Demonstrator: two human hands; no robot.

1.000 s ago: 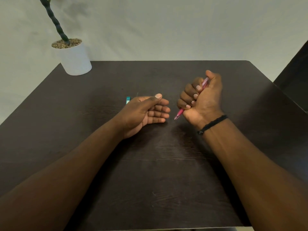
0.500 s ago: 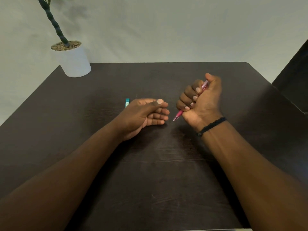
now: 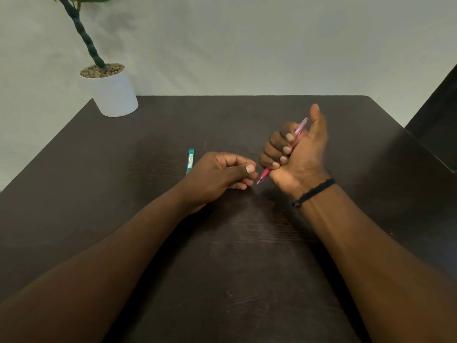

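Note:
My right hand (image 3: 298, 160) grips a pink pen (image 3: 264, 174) in a fist above the dark table (image 3: 247, 256). Four fingers are curled round the barrel and the thumb sticks up free beside the pen's top end. The tip points down and left, just off the table. My left hand (image 3: 217, 177) rests on the table right beside that tip. Its fingers are curled in and the thumb lies against them; nothing shows between them. A slim teal tube (image 3: 190, 160) with a label lies flat behind my left hand.
A white pot (image 3: 112, 94) with pebbles and a dark twisted plant stem stands at the far left corner. A pale wall runs behind the table. A dark surface edges in at the right, beyond the table's right side.
My left hand's fingers have curled in from a relaxed open pose and the thumb has closed on them. My right thumb has lifted off the pen's top. The pen tip sits nearer my left hand.

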